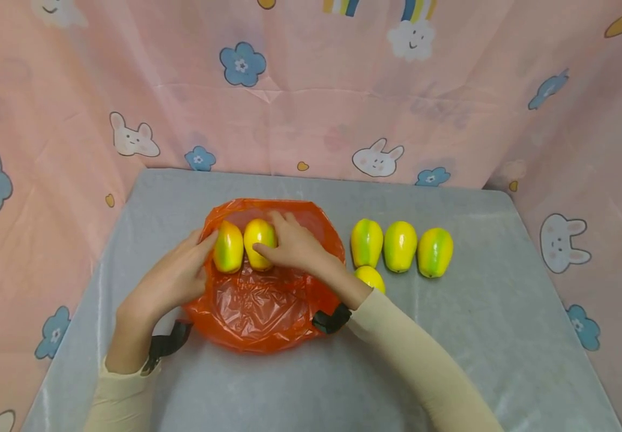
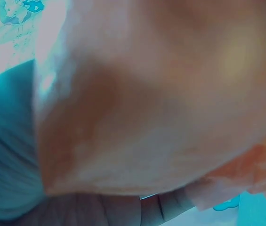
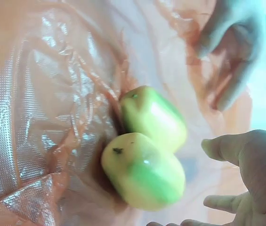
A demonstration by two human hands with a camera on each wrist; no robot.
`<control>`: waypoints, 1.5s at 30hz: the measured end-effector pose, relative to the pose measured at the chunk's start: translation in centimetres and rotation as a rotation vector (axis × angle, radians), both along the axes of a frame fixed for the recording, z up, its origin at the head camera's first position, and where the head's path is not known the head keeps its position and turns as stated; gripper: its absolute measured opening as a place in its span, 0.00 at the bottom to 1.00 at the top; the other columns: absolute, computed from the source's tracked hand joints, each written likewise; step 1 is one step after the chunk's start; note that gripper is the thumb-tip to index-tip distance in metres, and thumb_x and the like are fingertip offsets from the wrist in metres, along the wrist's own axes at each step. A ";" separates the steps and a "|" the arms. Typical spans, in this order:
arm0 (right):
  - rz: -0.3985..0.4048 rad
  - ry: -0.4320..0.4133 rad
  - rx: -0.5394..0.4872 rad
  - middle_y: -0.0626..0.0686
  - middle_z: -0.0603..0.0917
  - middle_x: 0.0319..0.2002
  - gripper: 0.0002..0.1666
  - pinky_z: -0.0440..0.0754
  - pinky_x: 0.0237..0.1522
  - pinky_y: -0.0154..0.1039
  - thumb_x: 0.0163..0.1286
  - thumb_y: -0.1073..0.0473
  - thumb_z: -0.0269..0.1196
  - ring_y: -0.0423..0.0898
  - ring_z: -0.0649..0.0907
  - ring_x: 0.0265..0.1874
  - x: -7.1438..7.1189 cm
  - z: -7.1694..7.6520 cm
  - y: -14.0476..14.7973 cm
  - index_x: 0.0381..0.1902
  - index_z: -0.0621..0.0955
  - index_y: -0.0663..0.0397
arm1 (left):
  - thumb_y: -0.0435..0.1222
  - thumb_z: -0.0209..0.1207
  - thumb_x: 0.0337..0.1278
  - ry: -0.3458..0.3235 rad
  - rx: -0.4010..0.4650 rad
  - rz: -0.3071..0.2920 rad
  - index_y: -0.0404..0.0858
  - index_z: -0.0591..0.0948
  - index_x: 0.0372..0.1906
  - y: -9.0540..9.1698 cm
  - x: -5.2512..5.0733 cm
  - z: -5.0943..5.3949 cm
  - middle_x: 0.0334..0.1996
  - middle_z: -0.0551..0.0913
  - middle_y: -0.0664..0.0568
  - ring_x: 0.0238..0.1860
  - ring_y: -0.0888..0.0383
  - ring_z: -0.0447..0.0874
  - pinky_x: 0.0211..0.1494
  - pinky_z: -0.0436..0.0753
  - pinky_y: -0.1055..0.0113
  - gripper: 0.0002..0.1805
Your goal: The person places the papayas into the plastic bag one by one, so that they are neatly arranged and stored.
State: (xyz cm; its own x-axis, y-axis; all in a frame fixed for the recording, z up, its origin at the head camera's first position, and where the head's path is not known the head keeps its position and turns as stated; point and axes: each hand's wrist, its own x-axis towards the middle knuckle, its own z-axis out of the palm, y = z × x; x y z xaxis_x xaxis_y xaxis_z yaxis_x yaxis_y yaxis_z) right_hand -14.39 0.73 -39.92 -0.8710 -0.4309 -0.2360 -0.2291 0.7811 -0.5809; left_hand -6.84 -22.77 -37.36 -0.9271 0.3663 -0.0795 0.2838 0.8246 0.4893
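In one bag (image 1: 257,309), two fruits (image 1: 228,247), four outside; right fingers (image 3: 224,203) spread, empty; left fingers' (image 3: 234,87) hold unclear.

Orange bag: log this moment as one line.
left hand: at left side of orange bag; right hand: open at right bagged fruit; inside: two yellow-green fruits; outside, right: four more fruits

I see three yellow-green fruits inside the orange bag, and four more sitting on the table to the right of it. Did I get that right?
Not quite: the bag has two fruits inside, not three. The head view shows it, and the four fruits on the table are just as you said.
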 end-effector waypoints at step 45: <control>-0.225 0.214 -0.347 0.56 0.73 0.74 0.34 0.87 0.62 0.59 0.73 0.51 0.69 0.59 0.77 0.71 9.0 1.8 10.3 0.72 0.74 0.52 | 0.26 0.69 0.58 -0.007 0.072 0.013 0.36 0.61 0.83 -0.4 -0.2 -0.3 0.76 0.69 0.34 0.71 0.37 0.72 0.75 0.75 0.35 0.48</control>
State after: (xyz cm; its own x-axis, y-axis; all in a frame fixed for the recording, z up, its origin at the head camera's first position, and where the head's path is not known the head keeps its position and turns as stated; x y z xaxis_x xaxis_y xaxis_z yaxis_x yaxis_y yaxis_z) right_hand -5.37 11.06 -38.10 -0.9653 -0.2471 0.0841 -0.2193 0.5931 -0.7747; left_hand -6.99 -23.17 -37.69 -0.9315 0.3588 -0.0604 0.2692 0.7912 0.5492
